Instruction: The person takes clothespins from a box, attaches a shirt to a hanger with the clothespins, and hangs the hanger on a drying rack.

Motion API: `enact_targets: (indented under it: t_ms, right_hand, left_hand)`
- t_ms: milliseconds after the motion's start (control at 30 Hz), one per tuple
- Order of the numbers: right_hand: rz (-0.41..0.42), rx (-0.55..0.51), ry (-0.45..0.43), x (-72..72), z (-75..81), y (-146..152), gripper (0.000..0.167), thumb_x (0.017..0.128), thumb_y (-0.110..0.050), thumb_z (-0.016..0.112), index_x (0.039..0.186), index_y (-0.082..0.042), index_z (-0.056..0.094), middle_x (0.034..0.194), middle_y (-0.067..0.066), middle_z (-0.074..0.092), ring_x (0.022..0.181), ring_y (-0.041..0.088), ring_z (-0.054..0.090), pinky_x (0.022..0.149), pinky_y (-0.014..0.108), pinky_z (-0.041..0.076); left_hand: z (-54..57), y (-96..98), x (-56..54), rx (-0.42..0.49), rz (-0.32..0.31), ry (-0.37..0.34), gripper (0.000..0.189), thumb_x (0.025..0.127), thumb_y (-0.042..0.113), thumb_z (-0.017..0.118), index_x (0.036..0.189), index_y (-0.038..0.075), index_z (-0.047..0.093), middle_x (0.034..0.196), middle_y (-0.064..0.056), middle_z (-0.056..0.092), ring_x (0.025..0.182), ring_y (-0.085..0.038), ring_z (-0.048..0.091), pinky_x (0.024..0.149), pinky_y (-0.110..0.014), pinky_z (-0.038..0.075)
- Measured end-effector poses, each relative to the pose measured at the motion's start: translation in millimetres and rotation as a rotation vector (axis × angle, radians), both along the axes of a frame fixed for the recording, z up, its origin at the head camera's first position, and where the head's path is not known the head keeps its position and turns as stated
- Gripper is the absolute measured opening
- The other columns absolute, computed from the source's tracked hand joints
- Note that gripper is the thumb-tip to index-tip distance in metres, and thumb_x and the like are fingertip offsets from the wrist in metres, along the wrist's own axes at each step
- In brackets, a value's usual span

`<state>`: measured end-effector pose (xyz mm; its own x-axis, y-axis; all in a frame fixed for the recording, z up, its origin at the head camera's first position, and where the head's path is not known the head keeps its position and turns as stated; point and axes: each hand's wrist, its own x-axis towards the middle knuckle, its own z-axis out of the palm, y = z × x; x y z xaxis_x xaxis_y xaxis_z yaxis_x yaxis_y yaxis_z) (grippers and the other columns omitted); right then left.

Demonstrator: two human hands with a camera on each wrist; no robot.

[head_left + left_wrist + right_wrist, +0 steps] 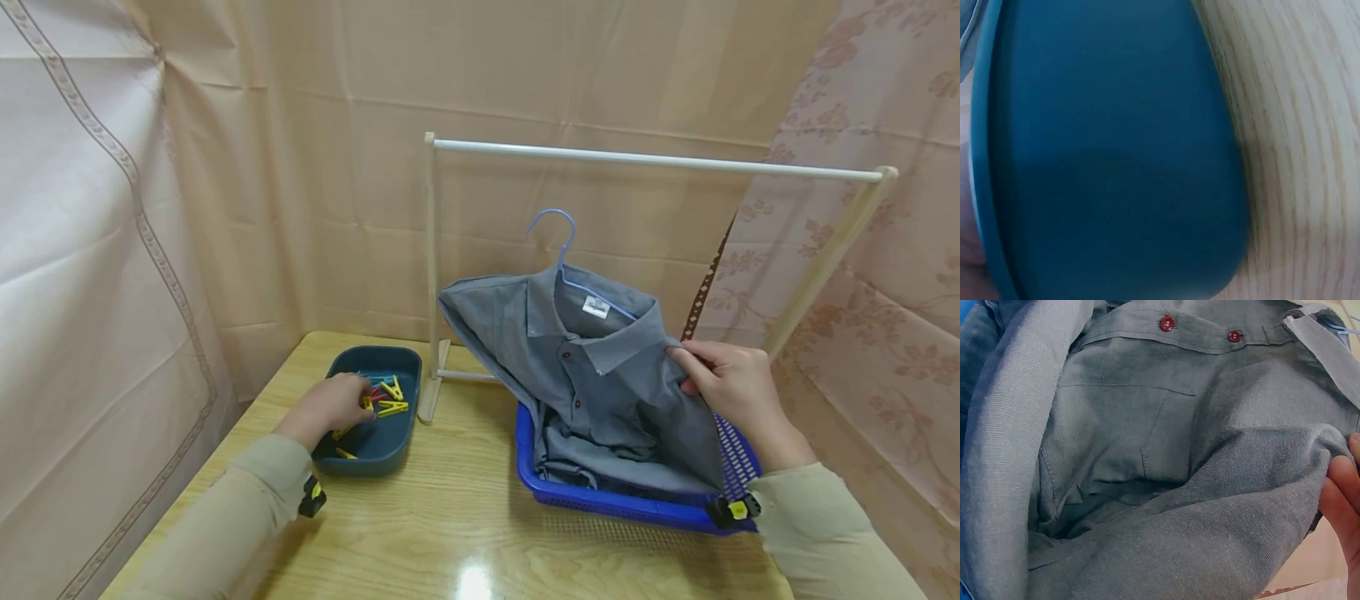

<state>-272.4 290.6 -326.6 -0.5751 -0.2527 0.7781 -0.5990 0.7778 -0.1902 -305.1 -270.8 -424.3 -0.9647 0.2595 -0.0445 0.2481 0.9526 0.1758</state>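
Observation:
A grey button-up shirt [600, 392] is on a light-blue hanger [573, 229], its lower part bunched in a blue basket [622, 506]. My right hand [727, 383] pinches the shirt at its shoulder, thumb in front; the right wrist view shows these fingers [1341, 481] at the cloth's edge. My left hand [337, 407] reaches into a dark teal tub [382, 458], fingertips down among yellow, red and blue clothespins [393, 408]. Whether those fingertips hold a clothespin is hidden. In the left wrist view the tub's wall [1116, 144] covers most of the hand.
Behind the shirt stands a drying rack with a white top bar [652, 157] and pale wooden posts [432, 267]. Everything stands on a wooden table [465, 467]. Beige curtains [300, 167] hang behind and at both sides.

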Motion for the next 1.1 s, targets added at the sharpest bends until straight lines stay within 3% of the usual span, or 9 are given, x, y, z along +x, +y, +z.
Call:
enact_targets:
  t_ms: [233,467,800,1100]
  right_hand:
    - [-0.001,-0.002,-0.013,0.4,-0.2,-0.7,0.013,0.082,-0.003,0.083,0.094,-0.007,0.082,0.059,-0.005,0.068,0.049,-0.011,0.053,0.049,0.011,0.041]
    - [-0.008,-0.006,-0.038,1.5,-0.3,-0.9,0.010,0.084,-0.003,0.082,0.093,-0.007,0.081,0.059,-0.006,0.067,0.048,-0.009,0.053,0.048,0.011,0.041]
    - [-0.006,-0.014,-0.052,1.6,-0.8,-0.7,0.012,0.083,-0.002,0.082,0.095,-0.006,0.081,0.062,-0.004,0.069,0.049,-0.009,0.054,0.049,0.010,0.041]
    - [-0.001,-0.014,-0.042,0.8,-1.1,-0.1,0.012,0.083,-0.002,0.083,0.094,-0.006,0.081,0.060,-0.006,0.067,0.049,-0.009,0.053,0.049,0.011,0.041]
  left_hand:
    - [-3.6,3.2,0.1,-0.032,0.020,0.022,0.046,0.085,0.033,0.084,0.117,0.002,0.071,0.111,-0.012,0.067,0.099,-0.028,0.063,0.091,-0.051,0.052]
    - [-5.6,4.9,0.1,-0.035,0.015,0.026,0.042,0.083,0.024,0.086,0.115,0.001,0.072,0.103,-0.010,0.064,0.094,-0.027,0.062,0.089,-0.050,0.053]
    - [-7.7,2.5,-3.5,-0.046,0.012,0.034,0.032,0.086,0.017,0.082,0.112,0.002,0.073,0.106,-0.013,0.067,0.096,-0.029,0.064,0.088,-0.051,0.053]
    - [-3.5,1.7,-1.9,0.003,-0.010,0.102,0.012,0.093,0.015,0.074,0.101,0.005,0.075,0.097,-0.009,0.069,0.085,-0.023,0.063,0.077,-0.045,0.055]
